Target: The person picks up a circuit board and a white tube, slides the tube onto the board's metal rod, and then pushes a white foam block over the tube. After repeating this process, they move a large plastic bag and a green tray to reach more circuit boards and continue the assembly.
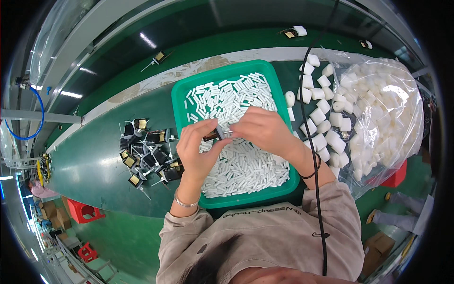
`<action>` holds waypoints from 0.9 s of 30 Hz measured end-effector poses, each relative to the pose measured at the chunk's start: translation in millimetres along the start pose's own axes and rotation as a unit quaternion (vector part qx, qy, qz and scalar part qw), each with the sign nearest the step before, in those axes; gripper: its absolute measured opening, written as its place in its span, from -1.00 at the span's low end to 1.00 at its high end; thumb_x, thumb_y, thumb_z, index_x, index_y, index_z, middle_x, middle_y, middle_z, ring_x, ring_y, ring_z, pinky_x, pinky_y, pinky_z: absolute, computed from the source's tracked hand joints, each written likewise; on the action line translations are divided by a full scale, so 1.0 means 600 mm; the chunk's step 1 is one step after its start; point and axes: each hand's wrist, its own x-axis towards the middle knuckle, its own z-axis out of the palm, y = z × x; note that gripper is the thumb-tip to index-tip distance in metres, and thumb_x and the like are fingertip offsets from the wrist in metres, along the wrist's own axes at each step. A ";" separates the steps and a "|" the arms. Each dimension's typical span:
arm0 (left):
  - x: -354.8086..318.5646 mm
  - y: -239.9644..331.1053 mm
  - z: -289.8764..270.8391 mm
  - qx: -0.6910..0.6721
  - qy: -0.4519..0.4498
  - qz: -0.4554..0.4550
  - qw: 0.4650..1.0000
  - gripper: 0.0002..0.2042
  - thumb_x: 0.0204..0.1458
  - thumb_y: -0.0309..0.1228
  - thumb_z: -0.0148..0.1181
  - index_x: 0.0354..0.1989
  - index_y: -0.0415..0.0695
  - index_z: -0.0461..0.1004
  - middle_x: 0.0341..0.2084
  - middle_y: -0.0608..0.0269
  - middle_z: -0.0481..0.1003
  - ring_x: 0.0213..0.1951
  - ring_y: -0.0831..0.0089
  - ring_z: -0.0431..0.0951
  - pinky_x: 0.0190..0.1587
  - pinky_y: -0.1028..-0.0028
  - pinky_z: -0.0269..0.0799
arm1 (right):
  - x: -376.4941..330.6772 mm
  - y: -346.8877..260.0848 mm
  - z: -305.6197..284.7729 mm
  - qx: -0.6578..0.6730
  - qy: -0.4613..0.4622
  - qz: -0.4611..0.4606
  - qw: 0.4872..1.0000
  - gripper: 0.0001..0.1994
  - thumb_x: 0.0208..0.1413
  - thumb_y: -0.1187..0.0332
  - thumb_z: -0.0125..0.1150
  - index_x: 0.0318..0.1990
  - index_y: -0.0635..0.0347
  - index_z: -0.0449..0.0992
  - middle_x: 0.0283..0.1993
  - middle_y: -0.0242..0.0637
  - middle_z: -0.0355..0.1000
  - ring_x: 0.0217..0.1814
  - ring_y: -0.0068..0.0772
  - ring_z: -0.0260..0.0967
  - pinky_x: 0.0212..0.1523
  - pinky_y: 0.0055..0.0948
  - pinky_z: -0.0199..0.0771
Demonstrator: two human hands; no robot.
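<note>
My left hand [193,149] is closed on a small dark part [211,135] with a grey side, held over a green tray [178,102]. My right hand [265,131] meets it there, its fingertips pinched by a thin pale pin or tube at the part's end; the fingers partly hide which. Beneath both hands, the tray holds a great many short white tubes [246,170]. Left of the tray lies a heap of similar black parts [153,154] with cream faces and thin pale stems.
White foam-like plugs [318,113] lie loose right of the tray, beside a clear plastic bag [390,118] full of them. A black cable [316,165] hangs down past my right forearm. Beyond the pale ledge, several parts [159,57] rest on a green belt-like surface.
</note>
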 end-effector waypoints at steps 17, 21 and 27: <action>-0.004 -0.003 0.003 -0.030 -0.009 -0.094 0.995 -0.57 -0.48 -0.54 0.44 -0.30 -0.21 0.46 -0.33 0.19 0.51 -0.29 0.43 0.49 -0.22 0.53 0.35 | -0.039 0.075 -0.091 -0.390 -0.092 0.319 0.859 -0.87 -0.04 0.33 0.09 -0.48 0.20 0.43 -0.62 -0.15 0.40 -0.54 -0.08 0.41 -0.53 -0.21 0.39; -0.002 0.000 0.002 -0.049 -0.003 -0.107 0.993 -0.57 -0.48 -0.55 0.44 -0.31 -0.21 0.46 -0.35 0.23 0.51 -0.31 0.48 0.47 -0.22 0.54 0.34 | -0.039 0.086 -0.096 -0.330 -0.088 0.332 0.879 -0.87 -0.05 0.32 0.12 -0.43 0.18 0.46 -0.61 -0.10 0.39 -0.55 -0.05 0.36 -0.52 -0.23 0.34; -0.007 -0.015 0.004 -0.171 0.006 -0.182 0.968 -0.53 -0.42 -0.58 0.41 -0.22 -0.21 0.41 -0.33 0.20 0.49 -0.35 0.51 0.47 -0.27 0.56 0.38 | -0.035 0.085 -0.139 -0.128 -0.101 0.472 0.867 -0.79 -0.14 0.36 0.22 -0.33 0.27 0.47 -0.56 -0.13 0.42 -0.52 -0.18 0.40 -0.48 -0.35 0.34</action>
